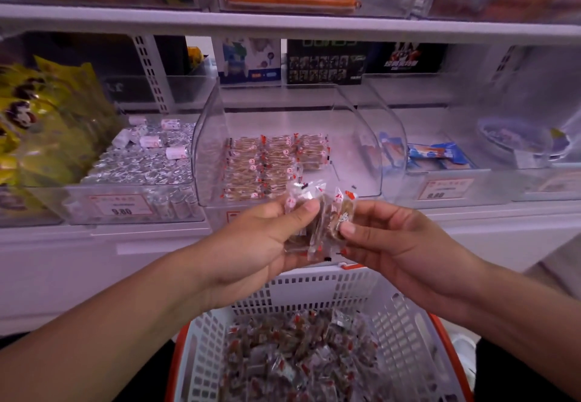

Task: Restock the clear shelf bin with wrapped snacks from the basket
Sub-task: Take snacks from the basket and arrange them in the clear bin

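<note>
Just below the clear curved-front plastic shelf bin [283,150], both hands share a small bunch of clear-wrapped brown snacks [317,225], long axes upright: left hand [267,244] cups it, right hand [390,238] pinches one packet. Bin lies straight ahead, both hands about equally near. White slotted basket [393,323], below the bin, holds more. Tags beside the bin read 9.80, 8.80.
</note>
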Motion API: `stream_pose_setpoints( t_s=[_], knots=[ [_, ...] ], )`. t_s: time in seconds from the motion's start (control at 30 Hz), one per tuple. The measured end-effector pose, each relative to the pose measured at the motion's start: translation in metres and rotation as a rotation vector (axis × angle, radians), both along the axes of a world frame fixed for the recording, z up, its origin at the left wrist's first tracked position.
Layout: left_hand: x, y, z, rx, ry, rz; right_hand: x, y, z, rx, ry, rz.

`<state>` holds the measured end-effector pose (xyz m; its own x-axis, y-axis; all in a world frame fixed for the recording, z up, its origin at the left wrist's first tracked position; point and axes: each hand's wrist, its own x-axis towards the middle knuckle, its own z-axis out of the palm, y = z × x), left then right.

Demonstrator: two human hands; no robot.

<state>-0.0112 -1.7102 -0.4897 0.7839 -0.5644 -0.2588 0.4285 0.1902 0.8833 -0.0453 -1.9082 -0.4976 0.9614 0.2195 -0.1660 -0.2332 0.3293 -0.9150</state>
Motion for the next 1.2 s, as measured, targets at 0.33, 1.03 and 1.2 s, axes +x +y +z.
stream_pose_setpoints(
  t_s=[0.33, 1.03, 1.2],
  knots=[
    [-0.007, 0.003, 0.000, 0.082, -0.043, -0.162, -0.004, 0.005, 0.005, -0.390, -0.258, -0.077],
    [-0.003, 0.013, 0.003, 0.057, 0.081, -0.346, 0.001, -0.002, 0.005, -0.773, -0.623, 0.229],
    [0.000, 0.011, 0.004, 0.252, -0.132, -0.478, 0.002, -0.005, 0.018, -0.882, -0.671, 0.336]
  ],
)
